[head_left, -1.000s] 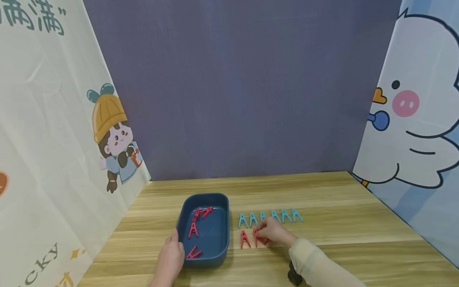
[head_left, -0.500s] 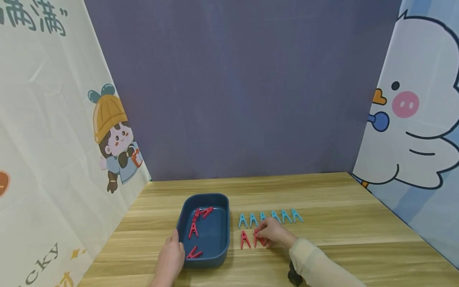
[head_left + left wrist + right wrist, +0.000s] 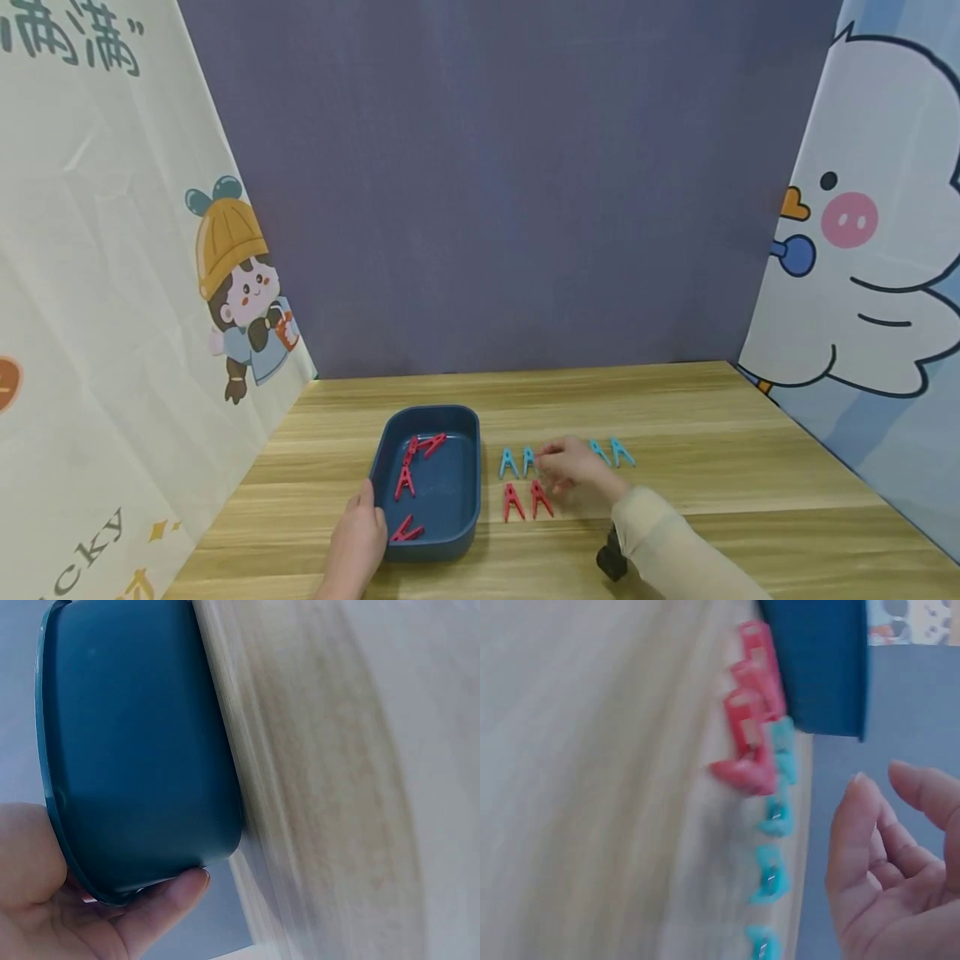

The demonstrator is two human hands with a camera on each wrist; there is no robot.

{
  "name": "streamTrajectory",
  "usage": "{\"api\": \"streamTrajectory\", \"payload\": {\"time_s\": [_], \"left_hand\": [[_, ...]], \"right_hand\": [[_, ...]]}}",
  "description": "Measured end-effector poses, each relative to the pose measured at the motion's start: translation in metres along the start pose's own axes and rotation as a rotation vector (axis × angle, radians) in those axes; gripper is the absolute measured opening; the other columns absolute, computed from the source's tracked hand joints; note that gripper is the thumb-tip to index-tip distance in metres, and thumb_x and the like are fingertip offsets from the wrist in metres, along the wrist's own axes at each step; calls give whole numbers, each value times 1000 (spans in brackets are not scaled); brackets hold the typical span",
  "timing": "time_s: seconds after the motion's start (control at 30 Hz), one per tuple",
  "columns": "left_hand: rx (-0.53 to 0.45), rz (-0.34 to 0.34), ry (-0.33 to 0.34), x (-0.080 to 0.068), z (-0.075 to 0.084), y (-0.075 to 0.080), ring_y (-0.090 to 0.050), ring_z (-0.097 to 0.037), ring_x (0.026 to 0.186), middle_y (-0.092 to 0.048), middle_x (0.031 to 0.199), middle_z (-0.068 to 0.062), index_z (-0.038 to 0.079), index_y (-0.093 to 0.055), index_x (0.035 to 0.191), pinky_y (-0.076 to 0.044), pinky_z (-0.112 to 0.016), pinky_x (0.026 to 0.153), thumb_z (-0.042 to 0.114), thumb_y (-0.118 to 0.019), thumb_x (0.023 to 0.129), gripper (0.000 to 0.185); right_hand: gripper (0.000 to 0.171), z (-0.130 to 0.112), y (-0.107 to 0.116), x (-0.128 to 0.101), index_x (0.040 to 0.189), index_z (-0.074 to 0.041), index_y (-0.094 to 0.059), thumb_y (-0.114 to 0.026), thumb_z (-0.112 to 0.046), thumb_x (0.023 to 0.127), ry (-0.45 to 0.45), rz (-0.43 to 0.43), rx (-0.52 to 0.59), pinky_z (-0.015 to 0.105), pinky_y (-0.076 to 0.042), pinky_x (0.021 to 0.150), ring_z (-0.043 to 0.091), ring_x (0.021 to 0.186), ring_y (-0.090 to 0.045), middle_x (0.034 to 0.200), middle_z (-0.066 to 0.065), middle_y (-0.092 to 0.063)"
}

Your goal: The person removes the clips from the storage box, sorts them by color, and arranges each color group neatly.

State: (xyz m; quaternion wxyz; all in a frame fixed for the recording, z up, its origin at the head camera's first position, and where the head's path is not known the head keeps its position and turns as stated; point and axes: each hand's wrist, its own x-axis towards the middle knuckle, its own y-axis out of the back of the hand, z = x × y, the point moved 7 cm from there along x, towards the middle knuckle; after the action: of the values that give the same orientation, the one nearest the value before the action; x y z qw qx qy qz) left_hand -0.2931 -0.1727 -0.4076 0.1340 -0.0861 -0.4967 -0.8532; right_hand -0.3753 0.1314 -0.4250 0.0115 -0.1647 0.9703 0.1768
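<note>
right hand (image 3: 573, 467) has lifted off the red pegs (image 3: 527, 500), now over the blue peg row (image 3: 517, 461), fingers loose, empty | left hand (image 3: 358, 542) grips blue tray (image 3: 450, 546) rim | four red pegs in tray | two red pegs on desk (image 3: 712, 433) beside tray

Bare table (image 3: 712, 492) right of blue clips (image 3: 619, 451), tray (image 3: 468, 475) walling the left, red clips (image 3: 525, 500) between.
</note>
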Motion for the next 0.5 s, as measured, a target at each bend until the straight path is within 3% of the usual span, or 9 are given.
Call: {"api": "streamTrajectory", "payload": {"time_s": [0.23,0.5], "left_hand": [[-3,1,3,0,-2,-1,-57,-45,88,-54,99,-35,-22,-41,124,-46,-52,74,1,-46,86,44],[-13,-1,1,0,-1,-1,-56,-45,91,-53,102,-36,-22,-40,124,-46,-53,76,1,-45,86,45]], "right_hand": [[39,-20,-7,9,117,6,-53,-60,-21,89,-13,-82,225,27,-50,59,14,69,-57,97,15,-58],[36,-47,-36,20,117,3,-55,-61,-18,88,-10,-185,321,23,-48,55,12,66,-57,93,12,-59]]}}
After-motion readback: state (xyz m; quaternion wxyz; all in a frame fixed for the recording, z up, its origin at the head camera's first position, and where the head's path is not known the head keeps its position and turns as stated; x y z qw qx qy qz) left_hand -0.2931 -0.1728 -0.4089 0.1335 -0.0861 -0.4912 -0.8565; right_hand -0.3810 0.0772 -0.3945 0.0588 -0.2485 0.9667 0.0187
